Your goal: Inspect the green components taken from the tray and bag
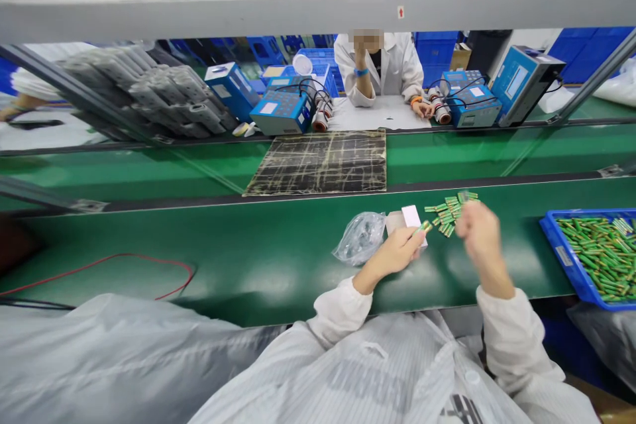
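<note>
- Red cable (pixel 116 254) lies in a loose curve on the green bench (pixel 258 281), well left of the hands.
- Clear plastic bag (pixel 360 238) sits crumpled on the bench, just beyond the left wrist.
- Left hand (pixel 392 255) is closed narrowly around one green cell (pixel 422 228), whose metallic end sticks out past the fingertips.
- That cell and its neighbours look light, stiff and smooth-skinned, so they would probably roll easily on the bench and could slip from a loose grip. The barrel, pinched between thumb and fingers, seems the best place to take hold, leaving both ends free.
- Small white carton (pixel 411 217) stands just past the held cell, close to the left hand.
- Loose green cells (pixel 450 212) lie in a scattered heap on the bench, pointing in mixed directions.
- Right hand (pixel 481 232) is raised just beside that heap with its fingers curled; whether anything sits inside them cannot be told.
- Blue plastic tray (pixel 564 255) rests at the right end of the bench, well filled with more green cells (pixel 596 258) lying in loose rows.
</note>
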Demonstrator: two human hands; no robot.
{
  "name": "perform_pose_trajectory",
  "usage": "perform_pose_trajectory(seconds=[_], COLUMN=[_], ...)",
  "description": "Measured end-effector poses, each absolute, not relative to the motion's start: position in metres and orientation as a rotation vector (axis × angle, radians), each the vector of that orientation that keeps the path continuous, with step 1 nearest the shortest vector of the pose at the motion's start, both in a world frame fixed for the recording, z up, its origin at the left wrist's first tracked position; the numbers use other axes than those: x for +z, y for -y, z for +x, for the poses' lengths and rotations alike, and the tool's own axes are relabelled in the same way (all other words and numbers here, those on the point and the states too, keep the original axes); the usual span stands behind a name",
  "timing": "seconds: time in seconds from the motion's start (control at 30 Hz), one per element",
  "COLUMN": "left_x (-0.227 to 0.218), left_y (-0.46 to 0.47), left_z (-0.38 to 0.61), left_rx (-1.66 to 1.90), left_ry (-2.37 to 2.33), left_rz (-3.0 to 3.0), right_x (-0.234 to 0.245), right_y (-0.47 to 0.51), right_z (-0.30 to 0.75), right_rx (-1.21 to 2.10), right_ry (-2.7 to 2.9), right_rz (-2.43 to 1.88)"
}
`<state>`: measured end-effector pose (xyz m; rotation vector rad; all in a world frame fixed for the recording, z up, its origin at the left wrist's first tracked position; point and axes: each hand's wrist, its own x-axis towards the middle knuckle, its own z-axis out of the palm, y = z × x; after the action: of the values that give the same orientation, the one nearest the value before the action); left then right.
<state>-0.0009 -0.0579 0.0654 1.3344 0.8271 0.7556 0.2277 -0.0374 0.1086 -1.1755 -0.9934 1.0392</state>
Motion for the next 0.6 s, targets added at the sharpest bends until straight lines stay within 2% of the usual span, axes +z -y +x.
perform_pose_trajectory(seconds=[0.1,0.17,0.27,0.37,0.6], left_x=[0.065,0.064,0.062,0.053,0.021], left_y=[0.064,0.063,0.058,0.054,0.057], left_z=[0.007,0.023,0.059,0.096,0.198], left_rx=[0.638,0.584,0.461,0.38,0.339], left_ry=[-0.736,-0.703,-0.642,-0.533,-0.425], left_rz=[1.281,1.245,1.354,1.373,1.357], right_x=[0.122,0.114,0.082,0.053,0.034], right_y=[0.037,0.052,0.082,0.107,0.133], right_z=[0.276,0.287,0.272,0.259,0.318], right_rx=[0.716,0.79,1.101,1.292,1.057], right_ry=[0.786,0.885,1.051,0.842,0.232], right_rz=[-1.055,-1.124,-1.31,-1.284,-1.122])
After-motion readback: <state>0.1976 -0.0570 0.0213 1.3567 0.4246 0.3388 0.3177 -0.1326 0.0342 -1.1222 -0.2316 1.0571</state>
